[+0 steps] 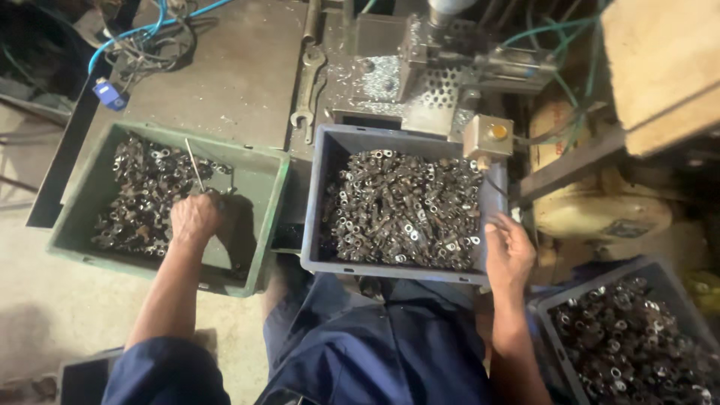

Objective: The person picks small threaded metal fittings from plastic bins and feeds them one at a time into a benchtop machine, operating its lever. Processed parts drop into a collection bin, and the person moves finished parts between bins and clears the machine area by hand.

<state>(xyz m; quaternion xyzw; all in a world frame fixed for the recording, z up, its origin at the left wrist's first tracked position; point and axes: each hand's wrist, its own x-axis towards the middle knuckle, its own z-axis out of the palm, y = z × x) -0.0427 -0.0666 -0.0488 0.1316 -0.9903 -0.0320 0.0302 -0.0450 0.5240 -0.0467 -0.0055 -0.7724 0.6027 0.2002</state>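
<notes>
Green plastic forms the walls of a bin (264,217) at centre left of the frame, roughly half filled with small dark metal parts (139,199) heaped toward its left side. The bare floor of the bin shows along its right wall and near edge. The left hand (195,217) sits inside this bin at the edge of the heap, knuckles up, fingers curled down into the parts; a thin metal rod (195,166) rises from just above it, though whether the hand grips the rod cannot be told.

A narrow gap separates the green bin from a grey bin (319,210) at the centre of the frame, which is piled nearly to its rim with shiny metal rings and fittings (405,210). The right hand (510,251) rests at this bin's lower right corner, fingers loosely bent over the rim, holding nothing that can be seen.

A second grey bin (551,307), also full of metal pieces, sits in the lower right corner, just beside the right forearm.

Behind the bins, at top centre, is a metal machine (420,71) strewn with shavings. A wrench (307,94) lies on the flat grey surface (240,67) to its left, which has open room. Blue trousers fill the bottom centre.
</notes>
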